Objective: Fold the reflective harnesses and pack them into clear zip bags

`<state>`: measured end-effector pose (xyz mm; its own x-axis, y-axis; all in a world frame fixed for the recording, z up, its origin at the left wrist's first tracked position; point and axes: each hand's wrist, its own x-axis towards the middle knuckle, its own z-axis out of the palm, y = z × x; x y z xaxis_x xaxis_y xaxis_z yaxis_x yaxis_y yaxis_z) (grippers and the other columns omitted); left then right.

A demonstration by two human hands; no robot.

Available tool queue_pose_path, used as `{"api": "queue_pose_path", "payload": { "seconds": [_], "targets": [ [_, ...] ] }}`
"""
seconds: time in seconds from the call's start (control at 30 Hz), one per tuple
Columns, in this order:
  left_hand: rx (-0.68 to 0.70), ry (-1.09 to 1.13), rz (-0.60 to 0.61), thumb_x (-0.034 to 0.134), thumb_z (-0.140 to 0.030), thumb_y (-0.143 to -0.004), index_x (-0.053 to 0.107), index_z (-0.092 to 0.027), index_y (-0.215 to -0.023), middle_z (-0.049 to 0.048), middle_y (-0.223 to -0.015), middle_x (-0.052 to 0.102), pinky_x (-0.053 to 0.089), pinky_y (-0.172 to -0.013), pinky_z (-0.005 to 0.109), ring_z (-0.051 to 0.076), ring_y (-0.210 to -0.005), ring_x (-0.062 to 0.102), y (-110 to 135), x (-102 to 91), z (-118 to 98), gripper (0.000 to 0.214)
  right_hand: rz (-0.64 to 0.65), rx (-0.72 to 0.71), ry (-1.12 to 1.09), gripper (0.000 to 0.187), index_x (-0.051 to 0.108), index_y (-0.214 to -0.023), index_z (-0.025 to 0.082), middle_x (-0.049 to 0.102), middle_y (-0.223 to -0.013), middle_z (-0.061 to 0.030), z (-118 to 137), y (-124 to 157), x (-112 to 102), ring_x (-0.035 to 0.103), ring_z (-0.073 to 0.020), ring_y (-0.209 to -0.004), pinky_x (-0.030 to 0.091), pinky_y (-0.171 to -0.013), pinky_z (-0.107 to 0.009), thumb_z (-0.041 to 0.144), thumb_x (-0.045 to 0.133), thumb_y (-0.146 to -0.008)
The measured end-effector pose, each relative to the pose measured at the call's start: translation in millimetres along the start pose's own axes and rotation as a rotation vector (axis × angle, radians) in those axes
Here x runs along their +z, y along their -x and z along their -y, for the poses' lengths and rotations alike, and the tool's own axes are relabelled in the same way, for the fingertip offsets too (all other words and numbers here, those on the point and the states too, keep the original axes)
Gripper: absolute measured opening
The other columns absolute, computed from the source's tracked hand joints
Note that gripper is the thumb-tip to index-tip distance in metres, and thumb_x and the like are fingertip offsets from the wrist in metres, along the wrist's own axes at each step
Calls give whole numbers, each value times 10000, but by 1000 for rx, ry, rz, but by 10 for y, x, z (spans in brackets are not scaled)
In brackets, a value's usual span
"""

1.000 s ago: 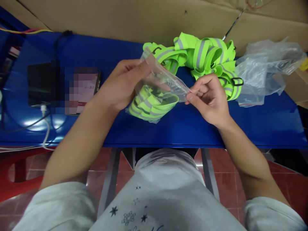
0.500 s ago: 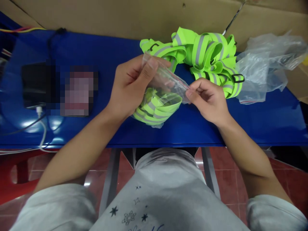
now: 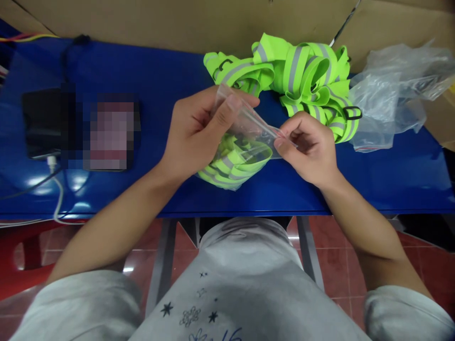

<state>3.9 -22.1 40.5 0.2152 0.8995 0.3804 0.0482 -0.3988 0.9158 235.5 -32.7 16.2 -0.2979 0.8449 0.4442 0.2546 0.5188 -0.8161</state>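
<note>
Between my two hands is a clear zip bag (image 3: pixel 250 122), its top edge stretched slanting down to the right. Inside it lies a coiled neon-green reflective strap (image 3: pixel 231 168) with grey stripes. My left hand (image 3: pixel 199 130) grips the upper left of the bag, thumb on the near side and fingers behind. At the other end of the zip edge, the thumb and forefinger of my right hand (image 3: pixel 309 147) pinch the bag's corner. Just beyond my hands is a pile of more neon-green reflective straps (image 3: pixel 302 71) with black buckles.
Crumpled clear plastic bags (image 3: pixel 386 102) lie at the right of the blue table (image 3: pixel 163 71). On the left are a black device (image 3: pixel 42 123) with a white cable and a blurred-out flat item (image 3: pixel 111 135). Cardboard (image 3: pixel 142 21) stands along the back edge.
My right fingers still pinch the zip edge, with a bit more of the corner showing past them. The left hand has shifted slightly right, and the view has moved a little.
</note>
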Motion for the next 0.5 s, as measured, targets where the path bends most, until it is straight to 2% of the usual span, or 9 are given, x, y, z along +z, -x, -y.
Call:
{"api": "queue_pose_path", "payload": {
  "seconds": [0.1, 0.2, 0.4, 0.5],
  "targets": [
    [-57, 17, 47, 756, -482, -966, 787, -266, -1147, -32, -947, 799, 561, -708, 334, 134, -799, 707, 13, -6, -10, 283, -2, 3, 4, 339, 596, -864, 238, 540, -716, 22, 5, 8, -9, 512, -113, -618, 528, -576, -286, 543, 688, -983],
    [-41, -42, 58, 852, -453, -876, 790, -298, -1154, -30, -943, 805, 517, -652, 340, 144, -746, 668, 29, -11, -21, 324, 9, 22, 8, 333, 613, -911, 237, 551, -754, 18, 21, 16, 3, 544, -112, -651, 533, -585, -273, 556, 667, -991],
    [-41, -102, 82, 822, -414, -897, 807, -325, -1142, -12, -971, 806, 481, -607, 315, 127, -662, 613, 68, 22, -64, 261, -16, 0, 37, 292, 621, -877, 226, 559, -755, 10, 76, 24, 35, 526, -104, -628, 506, -567, -264, 488, 668, -996],
    [-105, -128, 91, 811, -450, -896, 812, -323, -1132, -9, -927, 793, 460, -591, 307, 115, -611, 561, 77, 26, -84, 268, -11, 5, 48, 279, 614, -862, 229, 561, -750, 10, 88, 21, 29, 516, -107, -624, 510, -555, -265, 471, 667, -991]
  ]
}}
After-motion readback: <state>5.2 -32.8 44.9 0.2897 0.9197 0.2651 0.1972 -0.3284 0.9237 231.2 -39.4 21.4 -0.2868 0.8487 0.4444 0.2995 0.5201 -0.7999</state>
